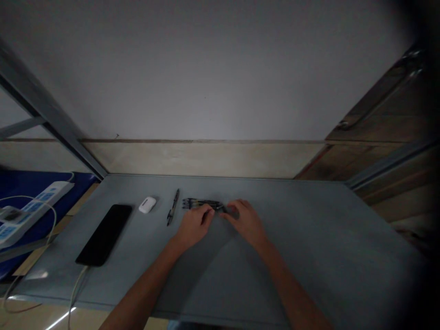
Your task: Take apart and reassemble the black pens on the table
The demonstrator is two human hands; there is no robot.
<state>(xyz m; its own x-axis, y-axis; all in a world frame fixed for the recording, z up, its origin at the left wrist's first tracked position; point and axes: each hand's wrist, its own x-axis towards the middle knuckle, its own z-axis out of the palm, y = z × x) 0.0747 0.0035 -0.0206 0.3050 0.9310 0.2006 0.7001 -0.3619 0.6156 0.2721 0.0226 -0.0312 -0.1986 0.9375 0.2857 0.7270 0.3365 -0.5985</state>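
Several dark pens [194,202] lie side by side in a bundle on the grey table. My left hand [195,224] is closed at the near side of the bundle, thumb and fingers curled in at its right part. From the right, my right hand [246,222] pinches at the right end of the pens, thumb and forefinger close together there. My fingers partly hide that end, and the image is dim. Apart from the bundle, a single dark pen [173,207] lies at a slant to the left.
A white earbud case [147,205] and a black phone [104,235] with a cable lie on the left of the table [309,252]. A white power strip [36,208] rests on a blue surface beyond the left edge. Behind stands a wall, with metal frame posts at both sides.
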